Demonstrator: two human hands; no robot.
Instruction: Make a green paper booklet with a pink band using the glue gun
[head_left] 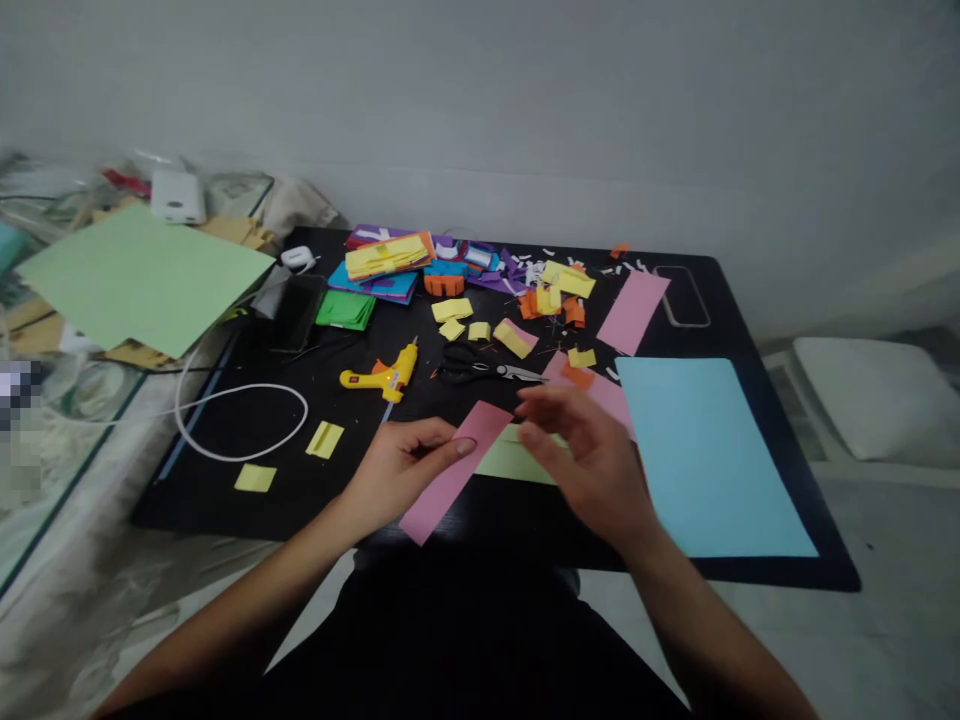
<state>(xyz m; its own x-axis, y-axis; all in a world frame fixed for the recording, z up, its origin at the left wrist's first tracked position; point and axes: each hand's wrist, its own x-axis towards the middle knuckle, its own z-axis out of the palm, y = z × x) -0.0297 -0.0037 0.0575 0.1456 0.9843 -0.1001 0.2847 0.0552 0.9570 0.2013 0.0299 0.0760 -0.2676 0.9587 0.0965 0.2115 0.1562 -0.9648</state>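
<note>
Pinching long rectangular pink paper strip (pixel 442 488) between thumb and fingers: left hand (pixel 411 465), grip closed, near front edge of black worktop (pixel 300 505). Right hand (pixel 585 465): grip open, fingers curled, empty, just beside strip's upper end. Yellow glue gun (pixel 382 378), black-handled metal scissors (pixel 487 370): beyond hands. Large light-blue paper sheet (pixel 712 460): at right.

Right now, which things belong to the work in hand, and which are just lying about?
Likely in the work:
- pink strip, in the left hand
- scissors
- glue gun
- blue sheet

Seemingly just lying about:
- white cable
- charger
- white box
</note>
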